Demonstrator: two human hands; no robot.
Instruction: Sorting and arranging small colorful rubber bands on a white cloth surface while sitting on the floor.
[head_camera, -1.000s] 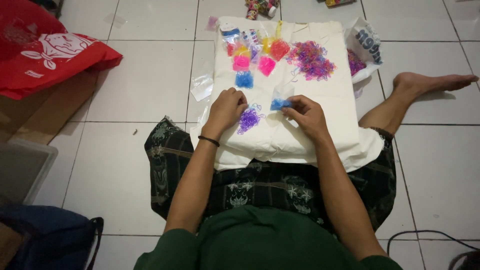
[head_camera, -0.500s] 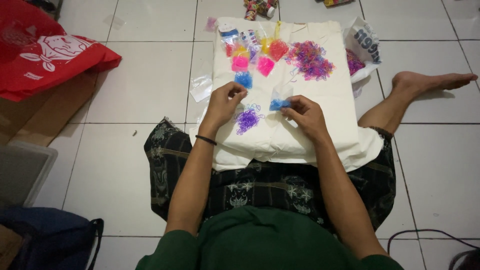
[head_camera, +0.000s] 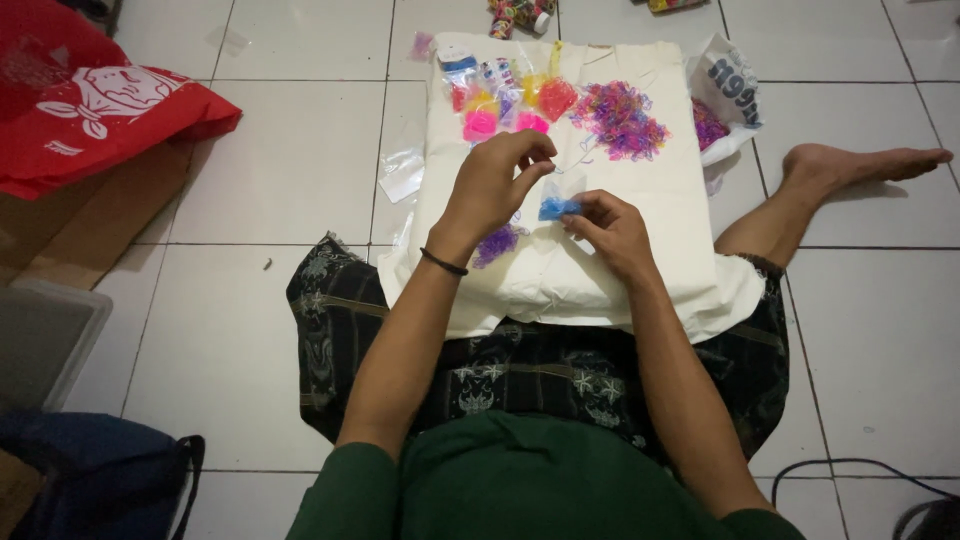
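Head view: small blue packet (head_camera: 556, 207) pinched between right-hand fingers (head_camera: 585, 212), on white cloth (head_camera: 650, 250).

The person wears a dark green top whose sleeves (head_camera: 345, 495) end above the elbows, leaving both forearms bare. A thin black band (head_camera: 443, 263) circles the wrist of the left hand (head_camera: 492, 185); the right hand (head_camera: 610, 225) carries no ring or band that shows. Over the lap lies a black wrap-style cloth (head_camera: 520, 370) printed with pale grey-green floral and star patterns in bands. The one visible foot (head_camera: 860, 165) is bare.
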